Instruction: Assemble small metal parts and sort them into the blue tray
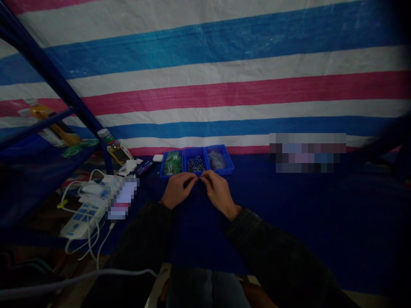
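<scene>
You can read no words, brands or numbers here: the label (pixel 110 140) on the white-capped bottle (pixel 119 153) and the dark blue packet (pixel 144 168) near it are too blurred, and the phone (pixel 123 199) is pixelated.

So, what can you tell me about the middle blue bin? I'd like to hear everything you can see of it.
The middle bin is a blue, open-topped box that looks like plastic. It stands upright on the blue table, between the left bin and the right bin, apparently against both. Small, shiny, metal-looking pieces lie jumbled inside. The left hand and right hand partly hide its near edge; whether they touch it is unclear.
</scene>
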A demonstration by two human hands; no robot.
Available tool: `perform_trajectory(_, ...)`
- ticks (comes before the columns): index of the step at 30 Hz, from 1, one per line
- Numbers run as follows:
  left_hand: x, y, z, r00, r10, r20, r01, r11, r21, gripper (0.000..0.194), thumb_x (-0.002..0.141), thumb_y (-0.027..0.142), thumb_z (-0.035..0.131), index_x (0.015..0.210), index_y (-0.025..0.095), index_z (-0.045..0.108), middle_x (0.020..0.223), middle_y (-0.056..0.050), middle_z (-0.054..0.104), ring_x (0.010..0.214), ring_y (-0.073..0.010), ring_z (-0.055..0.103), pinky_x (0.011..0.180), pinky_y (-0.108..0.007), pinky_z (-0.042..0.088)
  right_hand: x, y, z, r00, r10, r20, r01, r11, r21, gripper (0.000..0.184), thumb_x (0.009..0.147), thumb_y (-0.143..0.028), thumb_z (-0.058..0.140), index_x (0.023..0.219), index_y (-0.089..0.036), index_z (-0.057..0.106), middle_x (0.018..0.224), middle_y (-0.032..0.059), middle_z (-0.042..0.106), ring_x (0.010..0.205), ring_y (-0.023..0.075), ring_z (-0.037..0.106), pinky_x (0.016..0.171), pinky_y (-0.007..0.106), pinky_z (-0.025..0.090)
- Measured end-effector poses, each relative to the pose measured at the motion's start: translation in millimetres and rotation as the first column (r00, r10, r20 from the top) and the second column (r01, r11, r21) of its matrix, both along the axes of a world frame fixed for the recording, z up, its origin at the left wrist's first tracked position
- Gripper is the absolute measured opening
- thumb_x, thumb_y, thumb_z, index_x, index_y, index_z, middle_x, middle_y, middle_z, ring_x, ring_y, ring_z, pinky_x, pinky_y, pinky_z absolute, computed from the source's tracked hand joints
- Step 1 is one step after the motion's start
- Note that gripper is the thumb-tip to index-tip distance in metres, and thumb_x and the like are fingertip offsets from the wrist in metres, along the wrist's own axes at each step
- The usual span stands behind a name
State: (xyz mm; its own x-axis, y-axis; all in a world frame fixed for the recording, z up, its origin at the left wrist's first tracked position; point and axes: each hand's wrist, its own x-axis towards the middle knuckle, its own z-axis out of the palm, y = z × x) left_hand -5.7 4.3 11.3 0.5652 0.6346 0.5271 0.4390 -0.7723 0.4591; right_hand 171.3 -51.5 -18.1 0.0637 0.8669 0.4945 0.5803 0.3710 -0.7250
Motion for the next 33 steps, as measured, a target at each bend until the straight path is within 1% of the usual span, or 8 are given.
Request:
perform_trajectory(6,0,0,0.0,1.0,-0.012,-0.013,0.011,1.0,-0.016,0.015,0.098,0.027,0.06,0.1,0.019,0.072,0.095,-0.005,0.076,0.085,-0.0177,0.071,0.081,-0.033,0.057,2,1,-0.8,0.999,-0.035,0.022,0.036,0.999,-0.023,0.014,0.101,-0.025,0.046,0.102,-0.024,0.06,0.095,0.004,0.072,0.087,0.0215,0.067,0.08,0.032,0.048)
perform_trajectory(13,-1,1,0.0,1.0,-0.003,-0.006,0.003,1.0,-0.008,0.016,0.098,0.029,0.06,0.1,0.019,0.072,0.094,-0.004,0.076,0.084,-0.0176,0.071,0.082,-0.033,0.056,3,2,-2.2,0.995,-0.09,0.05,0.092,0.995,-0.027,0.018,0.103,-0.028,0.043,0.098,-0.024,0.06,0.088,0.0025,0.069,0.08,0.0201,0.065,0.074,0.029,0.042)
perform_trajectory(19,-1,0,1.1,1.0,0.015,-0.014,-0.015,1.0,-0.017,0.016,0.098,0.029,0.06,0.099,0.019,0.072,0.097,-0.005,0.076,0.086,-0.018,0.071,0.082,-0.032,0.056,5,3,2.0,0.985,-0.155,0.077,0.161,0.984,-0.074,0.029,0.105,-0.035,0.041,0.084,-0.023,0.058,0.077,0.0012,0.067,0.072,0.0185,0.063,0.067,0.027,0.037)
perform_trajectory(26,-1,-1,2.7,1.0,0.021,-0.004,-0.021,1.0,-0.018,0.016,0.098,0.03,0.06,0.099,0.019,0.072,0.092,-0.004,0.076,0.08,-0.0167,0.07,0.078,-0.031,0.055,6,2,5.6,0.975,-0.207,0.083,0.215,0.971,-0.101,0.044,0.105,-0.046,0.041,0.07,-0.023,0.052,0.063,-0.0001,0.061,0.056,0.016,0.055,0.059,0.028,0.031)
perform_trajectory(29,-1,-1,2.9,1.0,0.027,0.005,-0.027,1.0,-0.017,0.016,0.098,0.03,0.061,0.099,0.019,0.072,0.09,-0.004,0.075,0.077,-0.0162,0.069,0.076,-0.03,0.054,6,1,6.2,0.98,-0.192,0.043,0.195,0.976,-0.093,0.044,0.105,-0.047,0.043,0.069,-0.022,0.053,0.061,-0.0007,0.06,0.055,0.0152,0.054,0.058,0.027,0.031)
perform_trajectory(33,-1,-1,3.4,0.999,0.033,-0.016,-0.033,0.999,-0.021,0.018,0.099,0.032,0.059,0.098,0.018,0.071,0.087,-0.003,0.074,0.073,-0.0156,0.067,0.073,-0.029,0.052,6,1,8.7,0.99,-0.137,-0.044,0.134,0.989,-0.061,0.04,0.104,-0.043,0.046,0.071,-0.022,0.056,0.063,-0.0017,0.059,0.057,0.0147,0.054,0.059,0.026,0.034)
